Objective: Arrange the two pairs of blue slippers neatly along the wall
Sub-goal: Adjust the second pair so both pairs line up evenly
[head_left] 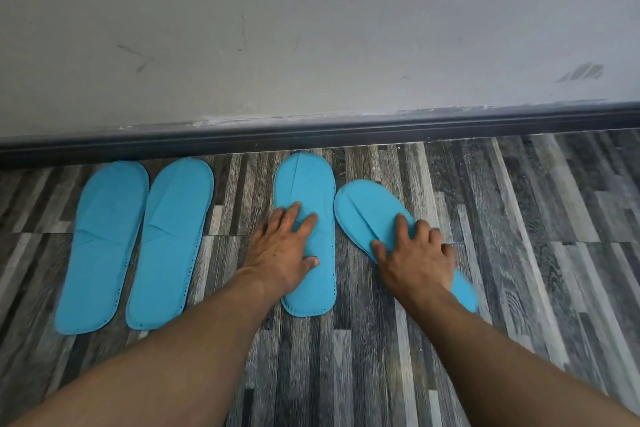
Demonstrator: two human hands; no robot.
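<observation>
Two flat blue slippers lie side by side on the left, the far-left slipper [102,246] and its partner [169,243], toes near the baseboard. Right of them a third slipper [304,184] lies straight, toe almost touching the baseboard. My left hand [282,246] rests flat on its middle with fingers spread. The fourth slipper [370,211] lies slanted, toe pointing up-left, heel out to the right. My right hand [415,253] presses on its middle, fingers bent over its edge; the heel end looks blurred.
A grey wall [311,28] with a dark baseboard [311,135] runs across the top. The floor [519,218] is grey wood-pattern planks, with bare floor right of the slanted slipper and in front of all slippers.
</observation>
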